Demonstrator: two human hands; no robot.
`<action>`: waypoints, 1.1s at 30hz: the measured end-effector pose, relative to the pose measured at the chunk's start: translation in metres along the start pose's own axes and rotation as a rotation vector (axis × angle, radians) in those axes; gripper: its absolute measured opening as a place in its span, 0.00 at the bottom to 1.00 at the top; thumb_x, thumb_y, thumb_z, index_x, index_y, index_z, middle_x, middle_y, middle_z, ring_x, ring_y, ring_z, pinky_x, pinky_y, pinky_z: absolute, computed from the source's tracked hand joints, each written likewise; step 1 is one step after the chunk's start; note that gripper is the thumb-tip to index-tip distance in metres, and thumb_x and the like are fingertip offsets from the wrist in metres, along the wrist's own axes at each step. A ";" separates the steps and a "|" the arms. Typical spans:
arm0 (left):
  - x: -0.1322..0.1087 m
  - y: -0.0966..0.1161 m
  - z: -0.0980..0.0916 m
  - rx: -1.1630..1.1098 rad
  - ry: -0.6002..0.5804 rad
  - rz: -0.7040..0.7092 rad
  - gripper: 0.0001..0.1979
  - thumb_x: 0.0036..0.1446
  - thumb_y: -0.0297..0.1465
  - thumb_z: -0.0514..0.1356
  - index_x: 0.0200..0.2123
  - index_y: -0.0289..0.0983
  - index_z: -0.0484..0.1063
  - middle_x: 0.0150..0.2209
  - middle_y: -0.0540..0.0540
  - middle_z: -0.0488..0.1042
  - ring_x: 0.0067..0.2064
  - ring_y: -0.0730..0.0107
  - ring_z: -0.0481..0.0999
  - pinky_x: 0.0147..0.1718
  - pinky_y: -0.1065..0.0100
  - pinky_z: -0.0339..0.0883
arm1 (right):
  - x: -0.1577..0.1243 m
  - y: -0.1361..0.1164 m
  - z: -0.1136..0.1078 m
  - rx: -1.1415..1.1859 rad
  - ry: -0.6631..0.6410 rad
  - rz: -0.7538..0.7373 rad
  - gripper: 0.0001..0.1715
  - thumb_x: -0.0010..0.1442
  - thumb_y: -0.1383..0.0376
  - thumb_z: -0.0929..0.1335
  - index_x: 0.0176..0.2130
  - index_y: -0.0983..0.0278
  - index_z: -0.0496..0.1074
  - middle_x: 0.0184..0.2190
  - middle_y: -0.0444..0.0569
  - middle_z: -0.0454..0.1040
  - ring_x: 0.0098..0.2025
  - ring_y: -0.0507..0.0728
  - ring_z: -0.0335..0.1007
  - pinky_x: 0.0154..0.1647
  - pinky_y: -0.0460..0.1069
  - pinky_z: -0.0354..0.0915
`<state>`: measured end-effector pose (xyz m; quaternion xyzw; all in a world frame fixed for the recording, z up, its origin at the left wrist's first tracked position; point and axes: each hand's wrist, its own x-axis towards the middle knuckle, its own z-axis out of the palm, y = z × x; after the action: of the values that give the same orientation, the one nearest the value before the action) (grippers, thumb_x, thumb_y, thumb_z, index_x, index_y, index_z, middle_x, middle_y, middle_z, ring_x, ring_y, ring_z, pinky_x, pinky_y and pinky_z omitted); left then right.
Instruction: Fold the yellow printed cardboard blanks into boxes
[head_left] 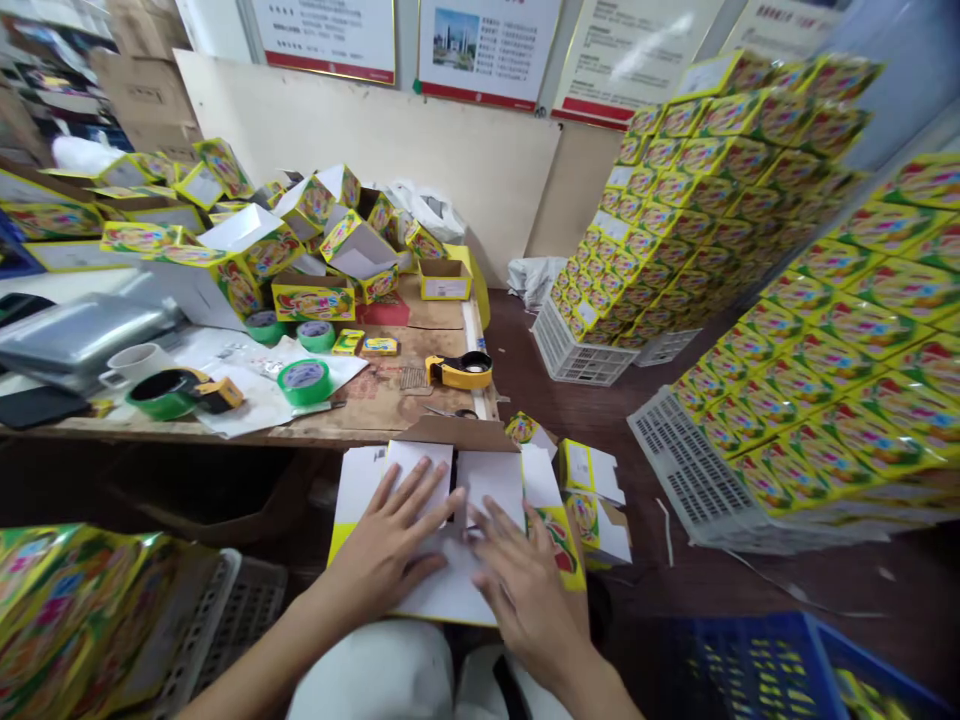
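A yellow printed carton (450, 520) lies on my lap with its white inner flaps up and a brown flap at its far edge. My left hand (390, 545) lies flat on the left flaps, fingers spread and stretched out. My right hand (525, 580) presses flat on the right flaps, fingers apart. Neither hand grips anything. More flattened yellow cartons (592, 490) lie on the floor just right of it.
A wooden table (375, 400) ahead carries green tape rolls (304, 380), a yellow tape dispenser (461, 370), a mug and a heap of open cartons (247, 230). Tall stacks of packed yellow boxes (750, 250) on white crates stand right. A blue crate (750, 670) sits near right.
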<state>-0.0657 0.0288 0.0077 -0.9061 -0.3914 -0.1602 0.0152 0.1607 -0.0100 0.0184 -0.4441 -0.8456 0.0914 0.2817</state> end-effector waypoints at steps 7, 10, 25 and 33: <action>0.000 0.000 -0.004 -0.172 0.027 0.057 0.22 0.61 0.32 0.54 0.59 0.47 0.61 0.63 0.44 0.57 0.65 0.51 0.53 0.61 0.44 0.44 | 0.074 0.026 -0.035 0.471 0.378 0.318 0.25 0.68 0.56 0.54 0.39 0.59 0.75 0.50 0.50 0.71 0.53 0.57 0.64 0.55 0.57 0.58; -0.011 -0.002 0.005 -0.434 0.370 -0.271 0.10 0.61 0.30 0.53 0.44 0.39 0.70 0.48 0.42 0.71 0.51 0.61 0.69 0.52 0.58 0.61 | 0.091 0.036 -0.035 0.389 -0.058 0.217 0.18 0.59 0.54 0.66 0.24 0.62 0.73 0.46 0.49 0.71 0.50 0.59 0.65 0.54 0.58 0.57; 0.002 0.013 0.004 -1.594 0.392 -1.067 0.31 0.52 0.46 0.60 0.58 0.45 0.58 0.59 0.45 0.63 0.58 0.54 0.65 0.53 0.59 0.62 | 0.063 0.042 0.001 -0.008 0.065 0.176 0.30 0.58 0.61 0.67 0.58 0.61 0.58 0.59 0.56 0.60 0.61 0.62 0.52 0.59 0.60 0.53; 0.010 -0.004 -0.010 -1.547 0.352 -1.014 0.37 0.42 0.40 0.68 0.54 0.42 0.57 0.55 0.40 0.67 0.54 0.48 0.70 0.48 0.53 0.68 | 0.057 0.053 -0.013 0.044 0.041 0.165 0.37 0.60 0.47 0.62 0.63 0.59 0.55 0.63 0.55 0.55 0.64 0.64 0.50 0.61 0.62 0.50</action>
<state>-0.0649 0.0378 0.0196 -0.3488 -0.5163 -0.4978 -0.6033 0.1797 0.0656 0.0307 -0.5077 -0.7980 0.1236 0.3001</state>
